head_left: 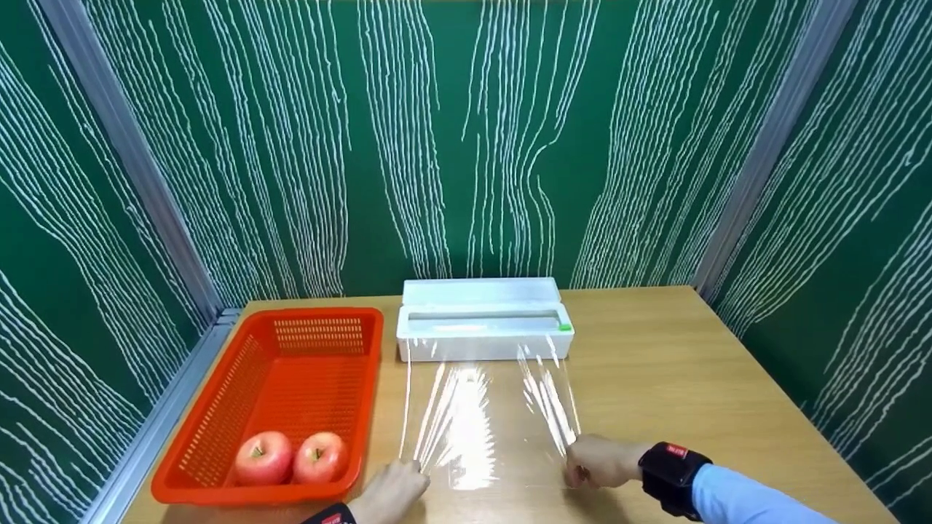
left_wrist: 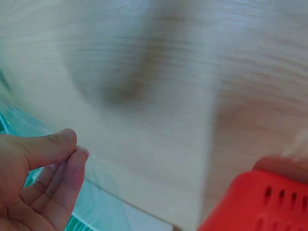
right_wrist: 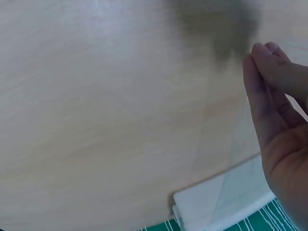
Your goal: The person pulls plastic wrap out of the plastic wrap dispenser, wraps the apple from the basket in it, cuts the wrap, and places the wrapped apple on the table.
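A clear sheet of plastic wrap [head_left: 502, 415] stretches from the white wrap box [head_left: 484, 348] toward me, creased and shining with glare. My left hand [head_left: 394, 489] pinches its near left corner between thumb and forefinger; the left wrist view shows this pinch [left_wrist: 48, 178] close up. At the near right corner my right hand [head_left: 601, 462] pinches the film too, thumb against fingertips in the right wrist view [right_wrist: 279, 96]. The box lid [head_left: 480, 291] is raised at the back, and a small green piece [head_left: 565, 327] sits at the box's right end.
An orange-red plastic basket [head_left: 370, 393] stands on the wooden table [head_left: 655, 364] left of the film. Two red apples [head_left: 263, 458] lie in its near end. Green walls [head_left: 568, 240] with white wavy lines and grey metal posts [head_left: 772, 138] border the table.
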{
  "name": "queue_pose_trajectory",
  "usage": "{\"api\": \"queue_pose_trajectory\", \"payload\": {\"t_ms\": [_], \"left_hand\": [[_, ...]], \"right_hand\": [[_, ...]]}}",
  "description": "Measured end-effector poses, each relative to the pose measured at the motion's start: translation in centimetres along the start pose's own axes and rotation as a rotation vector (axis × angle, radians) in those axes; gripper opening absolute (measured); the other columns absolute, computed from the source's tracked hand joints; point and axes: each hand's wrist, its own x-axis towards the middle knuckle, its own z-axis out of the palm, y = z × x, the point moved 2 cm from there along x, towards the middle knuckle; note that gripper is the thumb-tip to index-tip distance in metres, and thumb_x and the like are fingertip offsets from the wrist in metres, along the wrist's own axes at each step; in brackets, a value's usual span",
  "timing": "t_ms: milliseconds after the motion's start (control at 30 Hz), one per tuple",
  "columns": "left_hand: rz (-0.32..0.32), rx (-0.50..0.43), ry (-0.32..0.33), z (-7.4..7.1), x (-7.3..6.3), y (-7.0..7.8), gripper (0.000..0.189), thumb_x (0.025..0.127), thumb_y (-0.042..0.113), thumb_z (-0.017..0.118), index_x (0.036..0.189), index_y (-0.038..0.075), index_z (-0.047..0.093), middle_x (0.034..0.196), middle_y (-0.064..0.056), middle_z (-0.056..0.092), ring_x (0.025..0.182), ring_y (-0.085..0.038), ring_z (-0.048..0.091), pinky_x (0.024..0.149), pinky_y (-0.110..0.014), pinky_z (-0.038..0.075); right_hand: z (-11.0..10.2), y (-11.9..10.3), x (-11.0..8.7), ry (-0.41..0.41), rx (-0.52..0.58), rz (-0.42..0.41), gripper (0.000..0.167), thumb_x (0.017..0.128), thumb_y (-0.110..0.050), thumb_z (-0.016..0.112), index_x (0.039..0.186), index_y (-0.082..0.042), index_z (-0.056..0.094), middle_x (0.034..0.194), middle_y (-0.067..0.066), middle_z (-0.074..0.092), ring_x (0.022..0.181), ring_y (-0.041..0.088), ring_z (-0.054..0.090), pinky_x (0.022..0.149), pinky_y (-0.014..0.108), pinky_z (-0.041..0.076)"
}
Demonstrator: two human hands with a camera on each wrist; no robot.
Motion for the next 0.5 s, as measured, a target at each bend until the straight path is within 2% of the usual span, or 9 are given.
{"api": "queue_pose_trajectory", "payload": {"t_ms": [100, 233, 333, 500], "left_hand": [[0.019, 0.036, 0.043, 0.8, -0.2, 0.1, 0.010, 0.058, 0.009, 0.070, 0.058, 0.016, 0.064, 0.055, 0.003, 0.052, 0.049, -0.011, 0.049, 0.036, -0.021, 0.038], [0.042, 0.044, 0.080, 1.5, -0.3, 0.1, 0.010, 0.059, 0.009, 0.069, 0.059, 0.016, 0.062, 0.054, 0.003, 0.052, 0.048, -0.010, 0.050, 0.037, -0.020, 0.039], [0.039, -0.006, 0.051, 1.7, -0.4, 0.1, 0.011, 0.058, 0.012, 0.071, 0.061, 0.016, 0.061, 0.055, 0.003, 0.052, 0.047, -0.011, 0.050, 0.035, -0.021, 0.038], [0.020, -0.112, -0.018, 2.1, -0.3, 0.1, 0.012, 0.059, 0.018, 0.072, 0.062, 0.017, 0.061, 0.058, 0.002, 0.052, 0.050, -0.012, 0.049, 0.036, -0.022, 0.036]], "right_hand": [[0.8, 0.1, 0.1, 0.033, -0.019, -0.001, 0.021, 0.059, 0.010, 0.062, 0.063, -0.010, 0.066, 0.061, -0.007, 0.061, 0.055, -0.006, 0.041, 0.050, 0.005, 0.032], [1.8, 0.2, 0.4, 0.050, -0.049, 0.026, 0.021, 0.060, 0.008, 0.062, 0.062, -0.012, 0.065, 0.059, -0.008, 0.060, 0.052, -0.005, 0.041, 0.047, 0.006, 0.031], [2.3, 0.5, 0.6, 0.060, -0.091, 0.039, 0.020, 0.060, 0.007, 0.064, 0.060, -0.014, 0.064, 0.057, -0.010, 0.058, 0.051, -0.004, 0.040, 0.046, 0.007, 0.029], [2.7, 1.0, 0.7, 0.056, -0.094, 0.067, 0.021, 0.059, 0.006, 0.068, 0.062, -0.015, 0.066, 0.060, -0.012, 0.058, 0.054, -0.003, 0.042, 0.048, 0.008, 0.031]]}}
